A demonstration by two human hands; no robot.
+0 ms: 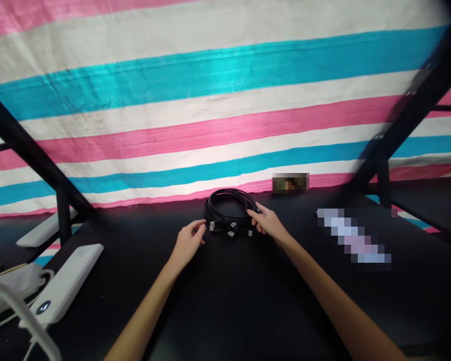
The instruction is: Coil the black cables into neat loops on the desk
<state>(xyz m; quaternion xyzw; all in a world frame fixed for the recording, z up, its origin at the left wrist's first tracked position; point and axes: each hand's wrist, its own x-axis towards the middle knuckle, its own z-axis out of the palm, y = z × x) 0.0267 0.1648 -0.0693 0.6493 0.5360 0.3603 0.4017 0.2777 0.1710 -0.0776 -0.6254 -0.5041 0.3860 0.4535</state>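
A coil of black cable [209, 203] lies at the far middle of the black table, looped into a ring. Several light-coloured connector ends, among them one plug [212, 226], stick out at the ring's near side. My right hand [266, 220] is at the coil's right edge, thumb and fingers closed on the cable there. Just left of the plugs is my left hand [190, 239], its fingers loosely bent and a little apart, with nothing seen in them. A small gap seems to separate it from the cable.
On the left lie a white power bank [69, 281], a white power strip [17, 286] and white cords. To the right is a blurred-out pale strip [355, 238], and behind it a blurred small box [290, 183]. Black slanted posts flank the table [225, 301]; a striped sheet [218, 115] hangs behind.
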